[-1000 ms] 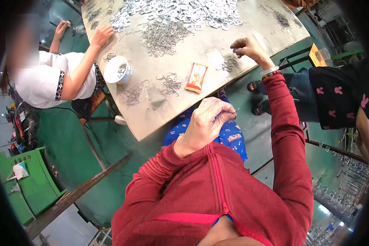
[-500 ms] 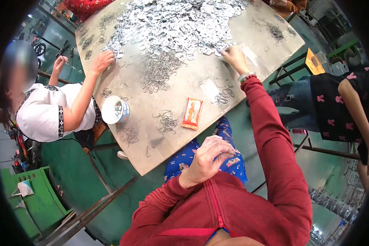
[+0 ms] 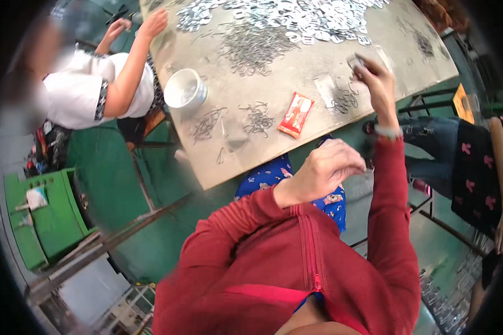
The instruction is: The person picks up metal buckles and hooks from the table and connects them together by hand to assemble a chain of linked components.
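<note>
My right hand point(image 3: 375, 81) is above the right part of the table point(image 3: 207, 162), its fingers closed on a small metal piece point(image 3: 354, 61). Past it lies a broad heap of flat metal buckles point(image 3: 313, 17). My left hand point(image 3: 332, 167) hovers in front of my chest, near the table's front edge, fingers pinched together; what they hold is too small to make out. Between the hands and the heap lie a red and white packet point(image 3: 296, 115), a pile of thin wire hooks point(image 3: 254, 47) and a smaller cluster of hooks point(image 3: 345, 99).
A white tub point(image 3: 185, 89) stands on the table's left side, with hook clusters point(image 3: 257, 118) nearby. At the left sits a person in white point(image 3: 75, 89), hands over the table edge. Another person point(image 3: 475, 173) is at the right, by a stool point(image 3: 461, 103).
My right hand has drawn back from the buckle heap with a metal piece in its fingers. My left hand stays pinched near my chest. The view has shifted, and the neighbour's hand has lifted.
</note>
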A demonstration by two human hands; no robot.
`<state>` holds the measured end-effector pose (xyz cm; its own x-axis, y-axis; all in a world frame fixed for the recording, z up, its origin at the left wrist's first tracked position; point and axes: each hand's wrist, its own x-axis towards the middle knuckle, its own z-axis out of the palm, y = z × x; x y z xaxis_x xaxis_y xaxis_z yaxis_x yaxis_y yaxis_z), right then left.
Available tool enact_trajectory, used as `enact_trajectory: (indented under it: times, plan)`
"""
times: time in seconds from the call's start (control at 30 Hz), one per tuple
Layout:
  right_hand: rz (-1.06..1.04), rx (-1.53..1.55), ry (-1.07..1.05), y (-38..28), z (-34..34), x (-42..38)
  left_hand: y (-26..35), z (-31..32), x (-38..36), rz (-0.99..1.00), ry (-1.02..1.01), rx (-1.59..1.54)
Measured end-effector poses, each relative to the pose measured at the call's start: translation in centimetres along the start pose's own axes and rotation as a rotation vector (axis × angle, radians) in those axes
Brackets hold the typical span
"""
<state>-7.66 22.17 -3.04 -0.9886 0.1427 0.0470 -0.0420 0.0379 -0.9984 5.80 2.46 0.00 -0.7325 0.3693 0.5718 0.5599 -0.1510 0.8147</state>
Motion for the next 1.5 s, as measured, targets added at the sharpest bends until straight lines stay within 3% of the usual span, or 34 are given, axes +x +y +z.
enact_trajectory:
  times: [0.13, 0.3, 0.63, 0.7, 0.77, 0.8, 0.9, 0.97, 1.1, 1.2, 1.33, 1.43, 1.5]
  plan:
    - [0.080, -0.277, -0.064, -6.1, 0.0, -10.2, -0.3, 0.4, 0.3, -0.055, 0.049, 0.070]
    - [-0.074, -0.096, 0.072, -8.7, 0.6, -16.8, 0.5, 0.4, 0.7, -0.076, 0.050, 0.135]
    - [-0.085, 0.075, 0.211, -8.5, 2.2, -17.4, -0.3, -0.5, -0.7, -0.141, 0.022, 0.233]
    - [-0.038, 0.155, 0.187, -8.6, 2.4, -17.2, -0.6, -1.7, -0.4, -0.115, -0.005, 0.179]
    - [-0.045, 0.169, 0.190, -8.2, 2.4, -16.9, -2.1, -4.5, 1.1, -0.112, 0.070, 0.325]
    - [-0.069, 0.145, 0.189, -7.6, 2.1, -16.8, -5.3, -7.1, 1.8, -0.045, 0.039, 0.478]
    - [0.001, 0.193, 0.136, -8.2, 2.3, -16.7, -10.2, -14.3, 6.0, -0.198, -0.221, 1.033]
    - [0.027, 0.197, 0.115, -8.3, 2.3, -16.5, -14.0, -17.4, 6.7, -0.026, -0.347, 1.310]
    - [0.050, 0.188, 0.133, -8.1, 1.8, -16.1, -15.2, -19.1, 8.4, 0.061, -0.695, 1.302]
    - [0.034, 0.165, 0.149, -7.6, 1.6, -15.9, -14.9, -19.8, 9.1, 0.228, -0.659, 1.337]
    - [0.025, 0.149, 0.143, -7.5, 1.4, -16.2, -12.3, -21.2, 11.2, -0.088, -0.280, 1.222]
    - [0.025, 0.156, 0.127, -7.8, 1.5, -16.6, -11.7, -22.1, 10.5, -0.171, -0.343, 1.403]
    - [0.018, 0.153, 0.121, -7.8, 1.8, -16.8, -13.6, -23.9, 9.1, -0.170, -0.290, 1.232]
